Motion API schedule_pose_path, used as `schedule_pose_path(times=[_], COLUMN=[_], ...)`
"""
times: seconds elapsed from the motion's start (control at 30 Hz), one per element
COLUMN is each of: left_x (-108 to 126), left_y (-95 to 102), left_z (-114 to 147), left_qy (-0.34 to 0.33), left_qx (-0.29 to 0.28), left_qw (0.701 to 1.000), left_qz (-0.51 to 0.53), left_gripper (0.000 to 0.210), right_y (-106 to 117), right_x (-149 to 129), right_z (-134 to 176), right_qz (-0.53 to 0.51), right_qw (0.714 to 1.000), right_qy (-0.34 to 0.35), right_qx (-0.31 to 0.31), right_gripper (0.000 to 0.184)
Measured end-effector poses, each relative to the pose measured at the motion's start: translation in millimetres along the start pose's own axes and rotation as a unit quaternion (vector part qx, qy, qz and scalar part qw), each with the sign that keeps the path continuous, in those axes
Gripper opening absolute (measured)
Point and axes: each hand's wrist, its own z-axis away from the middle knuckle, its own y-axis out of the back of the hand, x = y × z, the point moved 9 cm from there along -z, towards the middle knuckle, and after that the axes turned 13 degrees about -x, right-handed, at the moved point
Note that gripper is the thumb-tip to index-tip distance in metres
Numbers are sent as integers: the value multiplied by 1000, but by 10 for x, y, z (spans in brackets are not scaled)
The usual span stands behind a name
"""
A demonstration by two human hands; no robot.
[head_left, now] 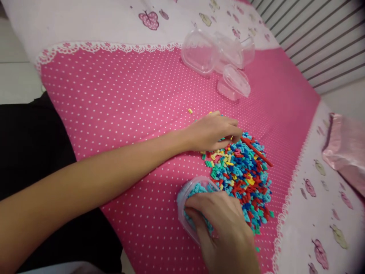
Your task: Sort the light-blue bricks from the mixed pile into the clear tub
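A heap of small plastic building pieces (242, 179) in blue, red, yellow and green lies on the pink dotted bedspread. Over its far left edge my left hand (218, 132) reaches in with bent, closed fingers. A bit of yellow shows by those fingertips, but I cannot tell whether it is held. Nearer to me stands a clear plastic tub (182, 217) with light blue pieces (196, 189) inside. My right hand (225, 228) has its thumb and fingers drawn together in the tub's mouth; whatever they grip is hidden.
A long red stick (256, 152) lies across the heap. Several clear plastic containers (199, 53) sit farther back. One loose yellow piece (190, 111) lies left of the heap. A shiny pink cushion (346, 148) is at right, below a striped wall panel (316, 38).
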Motion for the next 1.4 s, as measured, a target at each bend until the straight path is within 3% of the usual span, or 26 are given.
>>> schedule_pose_path(times=[0.23, 0.4, 0.47, 0.6, 0.8, 1.0, 1.2, 1.3, 1.4], left_x=[15, 25, 27, 29, 10, 17, 77, 92, 111], left_y=[-2, 18, 20, 18, -2, -36, -51, -75, -150], left_z=[-3, 2, 4, 4, -11, -8, 19, 46, 62], left_qy=[-5, -13, -11, -7, 2, 4, -43, -69, -66], left_qx=[3, 15, 14, 11, -4, -26, -84, -130, -175], left_qw=[1000, 1000, 1000, 1000, 1000, 1000, 995, 989, 981], left_qz=[-14, -11, -15, -23, -21, -9, 11, 33, 42], left_gripper=[13, 12, 12, 12, 13, 13, 9, 12, 18], right_y=[-18, -61, -56, 67, -6, 283, 604, 580, 514], right_x=[38, 19, 16, 41, 8, 60, 467, 720, 940], right_z=[14, 32, 36, 75, -6, 98, 162, 130, 88], right_qz=[-15, 22, 33, 51, 111, 106, 52, 14, 52], right_qw=[1000, 999, 999, 991, 994, 994, 989, 984, 979], right_qy=[-8, 10, -6, -61, 9, 40, -88, -128, -145], right_qx=[-25, -46, -16, 108, 10, 12, 104, 125, 132], right_gripper=[18, 26, 26, 27, 20, 21, 9, 7, 17])
